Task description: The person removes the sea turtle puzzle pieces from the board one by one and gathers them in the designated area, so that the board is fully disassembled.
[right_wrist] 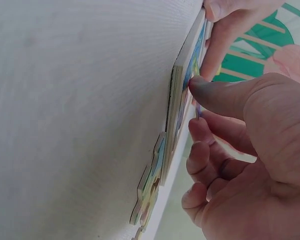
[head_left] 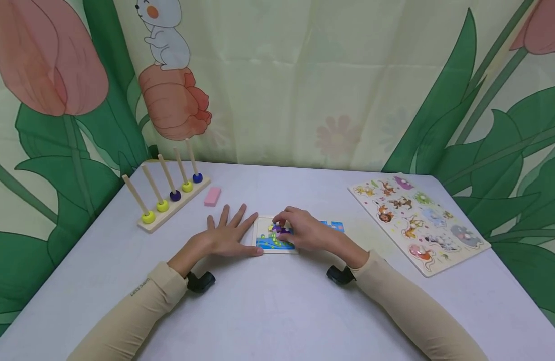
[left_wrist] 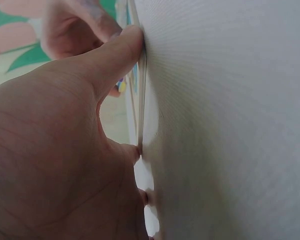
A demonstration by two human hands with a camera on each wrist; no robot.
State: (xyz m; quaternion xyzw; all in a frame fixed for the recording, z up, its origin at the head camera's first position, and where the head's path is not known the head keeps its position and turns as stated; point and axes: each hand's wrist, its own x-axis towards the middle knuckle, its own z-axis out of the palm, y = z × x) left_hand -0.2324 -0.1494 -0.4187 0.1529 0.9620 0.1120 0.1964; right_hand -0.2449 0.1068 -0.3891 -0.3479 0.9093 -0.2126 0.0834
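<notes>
A small wooden-framed jigsaw puzzle (head_left: 275, 251) lies mid-table, its blue lower part filled in and its upper left bare wood. My left hand (head_left: 228, 238) spreads its straight fingers beside the frame, with the thumb (left_wrist: 132, 37) pressing on the near left corner and the index fingertip at the far left corner. Over the picture, my right hand (head_left: 311, 230) pinches a purple-and-yellow puzzle piece (head_left: 282, 229) between thumb and fingers. In the right wrist view the thumb (right_wrist: 210, 92) is right at the board's surface. The right hand covers the puzzle's right side.
Loose blue puzzle pieces (head_left: 337, 226) lie just right of the frame. A wooden peg stand (head_left: 169, 213) with yellow and dark blue beads stands at the left, next to a pink block (head_left: 212, 196). At the right lies an animal peg board (head_left: 395, 235). A printed curtain (head_left: 277, 90) hangs behind the table.
</notes>
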